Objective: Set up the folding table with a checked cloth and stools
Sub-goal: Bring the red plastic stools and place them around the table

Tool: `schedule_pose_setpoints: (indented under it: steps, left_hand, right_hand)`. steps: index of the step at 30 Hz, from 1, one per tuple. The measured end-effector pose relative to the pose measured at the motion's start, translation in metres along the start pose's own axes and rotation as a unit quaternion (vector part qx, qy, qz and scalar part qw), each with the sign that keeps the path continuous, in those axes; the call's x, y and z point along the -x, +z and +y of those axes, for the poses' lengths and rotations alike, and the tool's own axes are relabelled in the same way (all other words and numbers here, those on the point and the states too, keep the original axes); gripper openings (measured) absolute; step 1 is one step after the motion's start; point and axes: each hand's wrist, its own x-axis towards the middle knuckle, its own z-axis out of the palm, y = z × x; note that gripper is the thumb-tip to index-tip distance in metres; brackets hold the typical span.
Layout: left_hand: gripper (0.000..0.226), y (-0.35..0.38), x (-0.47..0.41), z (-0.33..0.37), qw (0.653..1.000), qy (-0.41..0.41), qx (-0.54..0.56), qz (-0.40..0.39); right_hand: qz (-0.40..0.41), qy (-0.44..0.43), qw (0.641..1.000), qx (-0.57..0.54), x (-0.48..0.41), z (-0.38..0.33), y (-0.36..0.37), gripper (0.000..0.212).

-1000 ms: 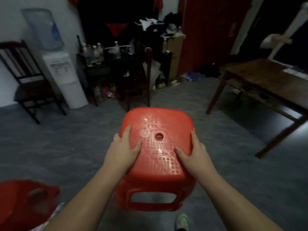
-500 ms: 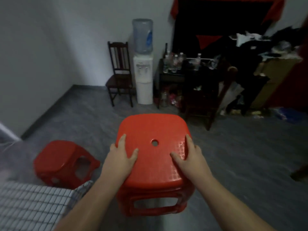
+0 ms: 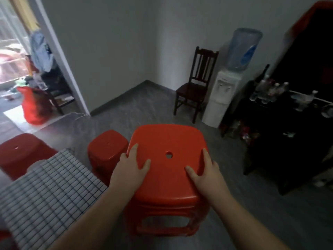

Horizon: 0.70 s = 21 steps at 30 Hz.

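I hold a red plastic stool [image 3: 167, 141] in front of me, seat up, with a round hole in its middle. My left hand [image 3: 128, 168] grips the seat's left edge and my right hand [image 3: 205, 175] grips its right edge. At the lower left lies the checked cloth [image 3: 45, 192], white with dark lines, spread over the table. A second red stool [image 3: 106, 147] stands on the floor just left of the held one, beside the cloth's corner. A third red stool [image 3: 19, 152] stands at the far left behind the cloth.
A dark wooden chair [image 3: 196, 83] and a white water dispenser [image 3: 221, 94] stand against the far wall. A dark cabinet with bottles [image 3: 281, 112] fills the right side. An open doorway [image 3: 36, 78] with a red bag [image 3: 34, 107] is at the left. Grey floor lies ahead.
My view has swung left with the stool still in both hands. The checked cloth, the two floor stools and the doorway have come further into view; the wooden bench has gone out of sight.
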Motion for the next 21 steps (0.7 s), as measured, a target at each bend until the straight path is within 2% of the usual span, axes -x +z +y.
schedule_pose_setpoints:
  steps: [10,17,21]
  left_hand:
    - [0.076,-0.013,0.024,-0.033,0.984,-0.138,0.013,0.113]
    - [0.077,0.001,0.105,-0.019,0.941,-0.253,0.025,0.223]
    - [0.078,0.008,0.155,-0.012,0.921,-0.296,0.033,0.253]
  right_hand:
    - [-0.113,-0.14,0.984,0.012,-0.049,-0.037,0.033,0.095]
    - [-0.213,-0.267,0.94,0.004,-0.044,-0.036,0.035,0.096]
    - [-0.258,-0.324,0.91,0.007,-0.032,-0.033,0.038,0.096]
